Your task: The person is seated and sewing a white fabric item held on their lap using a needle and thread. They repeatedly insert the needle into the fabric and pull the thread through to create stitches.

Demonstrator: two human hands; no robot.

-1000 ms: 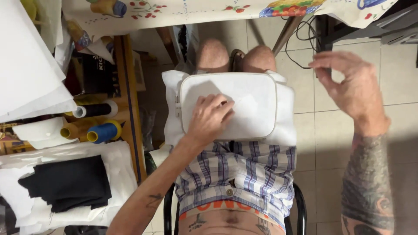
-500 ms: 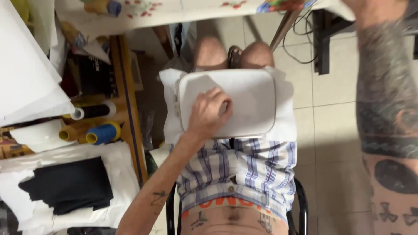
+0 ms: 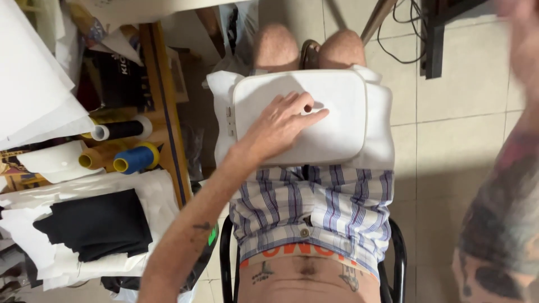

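The left hand (image 3: 281, 126) lies flat on the white frame (image 3: 337, 120) with white cloth stretched in it, resting on the person's lap. The fingers are spread and extended, pressing down, the grip open and closed around nothing. Half a second ago the fingers were curled more toward the frame's middle; now they reach farther right across the cloth. The frame itself has not shifted on the lap.

The right hand (image 3: 519, 22) has risen to the upper right corner, blurred and cut by the edge, so its grip cannot be told. A second ago it hung open above the floor to the right of the frame.

The frame's left edge sits near the wooden shelf (image 3: 160, 101), where a black spool (image 3: 120, 130), a blue spool (image 3: 135, 158) and a yellow spool (image 3: 98, 157) lie side by side. Black cloth (image 3: 95, 224) lies on white cloth (image 3: 160, 193) below them. To the right of the frame the tiled floor (image 3: 449, 168) gives open room.
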